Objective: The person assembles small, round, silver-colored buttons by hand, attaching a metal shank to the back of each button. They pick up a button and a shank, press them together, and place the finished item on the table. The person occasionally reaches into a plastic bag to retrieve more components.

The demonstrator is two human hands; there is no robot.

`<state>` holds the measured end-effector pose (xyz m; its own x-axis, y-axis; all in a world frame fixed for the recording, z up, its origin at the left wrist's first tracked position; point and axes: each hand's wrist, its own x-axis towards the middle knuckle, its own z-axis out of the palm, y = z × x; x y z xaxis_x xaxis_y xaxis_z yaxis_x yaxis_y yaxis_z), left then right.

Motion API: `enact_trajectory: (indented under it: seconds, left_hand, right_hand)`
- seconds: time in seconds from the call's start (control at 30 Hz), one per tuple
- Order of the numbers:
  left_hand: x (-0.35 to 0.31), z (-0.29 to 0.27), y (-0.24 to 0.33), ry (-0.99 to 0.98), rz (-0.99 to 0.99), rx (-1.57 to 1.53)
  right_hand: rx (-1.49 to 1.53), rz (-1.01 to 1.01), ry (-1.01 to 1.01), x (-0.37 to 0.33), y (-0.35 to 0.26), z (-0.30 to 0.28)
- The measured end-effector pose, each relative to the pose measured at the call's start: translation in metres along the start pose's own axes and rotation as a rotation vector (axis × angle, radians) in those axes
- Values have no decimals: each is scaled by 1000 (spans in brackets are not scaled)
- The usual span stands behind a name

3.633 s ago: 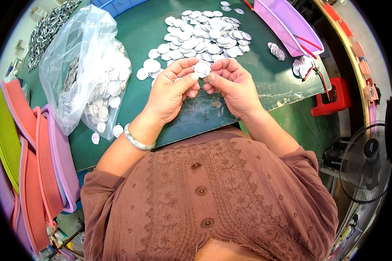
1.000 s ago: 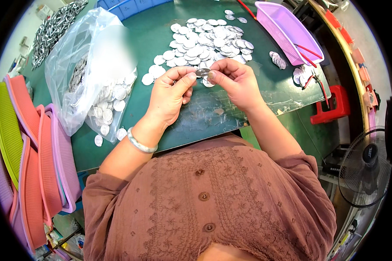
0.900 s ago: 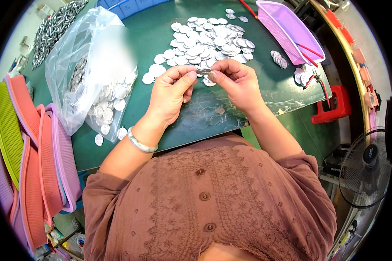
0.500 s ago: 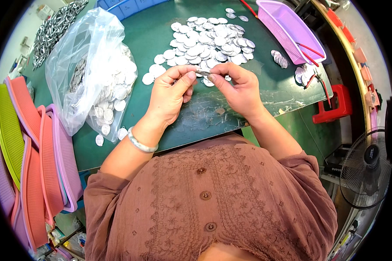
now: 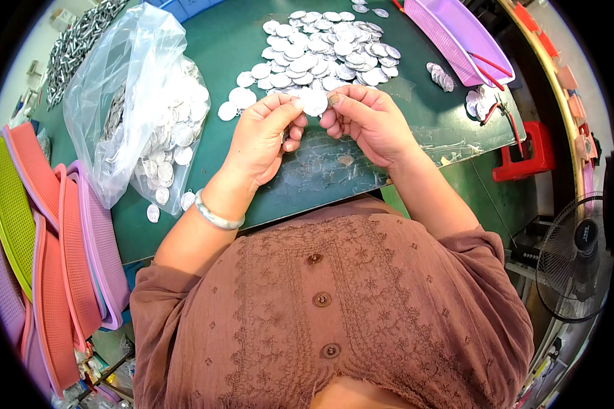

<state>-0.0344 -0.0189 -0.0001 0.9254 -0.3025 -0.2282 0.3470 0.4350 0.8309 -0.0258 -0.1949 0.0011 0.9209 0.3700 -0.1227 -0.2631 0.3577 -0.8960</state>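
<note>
Between my two hands a round silvery medallion (image 5: 314, 102) is held up, its flat face showing. My left hand (image 5: 266, 133) pinches its left edge with thumb and forefinger, the other fingers curled below. On the opposite edge, my right hand (image 5: 370, 124) grips it in the same way, fingers folded underneath. Just beyond my hands lies a heap of similar silvery medallions (image 5: 307, 63) on the green table (image 5: 307, 184). To the left, a clear plastic bag (image 5: 109, 116) holds many more of them, with a few loose ones near its mouth.
Stacked pink, purple and green baskets (image 5: 78, 252) stand at the left edge. At the right are a purple basket (image 5: 450, 41), red-handled pliers (image 5: 515, 129), small medallion piles, a red stool (image 5: 529, 153) and a fan (image 5: 580, 255). Metal pieces (image 5: 82, 51) lie far left.
The medallion, earlier seen edge-on between my fingertips, is now turned with its face showing. Both hands still hold it; my right fingers have shifted lower behind its edge.
</note>
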Motion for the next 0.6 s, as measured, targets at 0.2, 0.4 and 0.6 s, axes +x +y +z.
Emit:
enact_trajectory:
  seconds: [0.2, 0.4, 0.6]
  left_hand:
    - [2, -2, 0, 25, -18, -2]
    - [0, -3, 2, -47, -59, -226]
    - [2, -7, 4, -80, -77, -288]
  right_hand:
    - [-332, -201, 136, 0, -9, -11]
    - [-1193, -521, 265, 1, -20, -38]
    - [-1607, -511, 191, 3, -19, -36]
